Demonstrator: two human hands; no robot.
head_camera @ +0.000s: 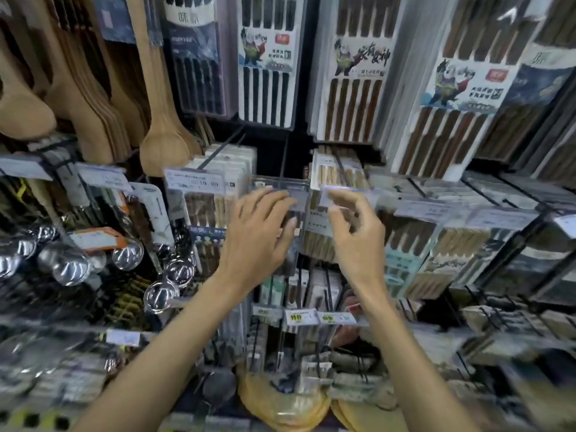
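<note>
The left hand (258,235) rests straight fingers on the front of a clear chopstick pack (296,198), which hangs on a peg (284,157) at mid-rack. The right hand (355,235), its fingers loosely curled, is at the pack's right edge. Blur hides whether it pinches the pack. Wooden spoons (162,148) hang upper left and steel ladles (71,269) lower left.

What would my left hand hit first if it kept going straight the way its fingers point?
Most likely the clear plastic price-tag holder hanging just ahead; the left hand has its fingertips almost on it. Blur hides whether they touch.
</note>
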